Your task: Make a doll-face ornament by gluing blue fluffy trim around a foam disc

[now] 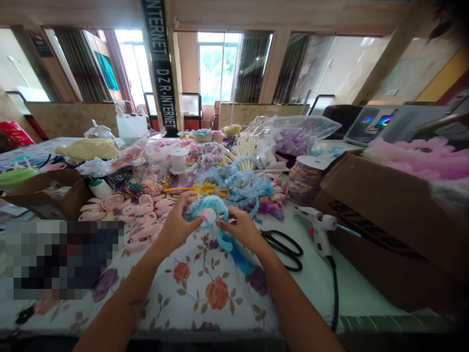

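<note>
Between my two hands is a light-blue fluffy craft piece [219,208] with a pale round disc in it and darker blue strands hanging toward the cloth. My left hand [181,217] pinches its left side, thumb by the disc. On the other side, my right hand [240,227] has its thumb and fingers closed on the edge of the same piece. Black-handled scissors [284,249] lie to the right of my right hand, their blades partly hidden. Pink headband-like pieces [142,212] with printed eyes are heaped beside my left hand.
A white glue gun [318,230] lies by a large cardboard box [377,220] on the right. A ribbon spool [306,178] stands behind it. Blue ruffled trim [238,183] and bagged materials crowd the middle. A small open box [54,193] sits left, above a blurred patch.
</note>
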Motion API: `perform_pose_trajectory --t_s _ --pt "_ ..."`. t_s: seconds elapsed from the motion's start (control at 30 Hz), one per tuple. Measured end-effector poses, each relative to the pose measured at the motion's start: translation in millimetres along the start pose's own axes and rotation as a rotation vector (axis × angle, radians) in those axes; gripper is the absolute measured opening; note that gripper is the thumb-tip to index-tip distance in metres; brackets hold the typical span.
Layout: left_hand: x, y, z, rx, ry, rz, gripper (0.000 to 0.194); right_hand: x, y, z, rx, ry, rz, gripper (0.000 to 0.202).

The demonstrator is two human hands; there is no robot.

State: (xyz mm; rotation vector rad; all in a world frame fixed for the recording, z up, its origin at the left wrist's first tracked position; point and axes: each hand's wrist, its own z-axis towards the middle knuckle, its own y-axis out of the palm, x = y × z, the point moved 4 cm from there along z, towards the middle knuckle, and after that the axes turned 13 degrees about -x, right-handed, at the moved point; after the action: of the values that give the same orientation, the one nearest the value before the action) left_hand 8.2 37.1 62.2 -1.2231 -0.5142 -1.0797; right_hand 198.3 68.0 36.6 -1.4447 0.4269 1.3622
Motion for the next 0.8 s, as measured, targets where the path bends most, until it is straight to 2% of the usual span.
perform_pose_trajectory --t_s 0.07,0.23,0.33,0.4,0.47,0.5,0.63,0.7,0.77,0.8 --pt "-1 2.4 -2 0.053 0.001 0.018 0.049 6 -5 2 0.101 -0.006 0.000 0.016" --pt "-16 12.5 -9 0.133 0.005 0.095 0.047 15 -22 1 0.394 0.023 0.075 0.019" --pt "-24 16.0 -11 0.164 0.012 0.188 0.048 6 -30 -5 0.539 -0.005 0.197 0.018" --pt "-25 14.4 -13 0.235 0.031 0.251 0.047 -5 -36 -12 0.563 -0.035 0.286 0.016" --pt "-25 9.3 -15 0.356 0.060 0.286 0.044 -18 -41 -19 0.456 -0.012 0.278 0.020" --pt "-25 5.5 -16 0.430 0.073 0.289 0.044 -23 -42 -22 0.331 0.032 0.230 0.023" --pt "-25 -13.5 -22 0.750 0.152 0.210 0.047 -32 -29 -36 -0.409 0.181 0.110 0.025" --pt "-25 -23.1 -24 0.871 0.197 0.134 0.052 -31 -21 -43 -0.682 0.183 0.121 0.033" --pt "-26 -31.1 -26 0.942 0.210 0.045 0.054 -26 -14 -45 -0.829 0.186 0.160 0.039" --pt "-27 -34.1 -26 0.960 0.204 0.003 0.053 -22 -12 -44 -0.843 0.194 0.179 0.042"
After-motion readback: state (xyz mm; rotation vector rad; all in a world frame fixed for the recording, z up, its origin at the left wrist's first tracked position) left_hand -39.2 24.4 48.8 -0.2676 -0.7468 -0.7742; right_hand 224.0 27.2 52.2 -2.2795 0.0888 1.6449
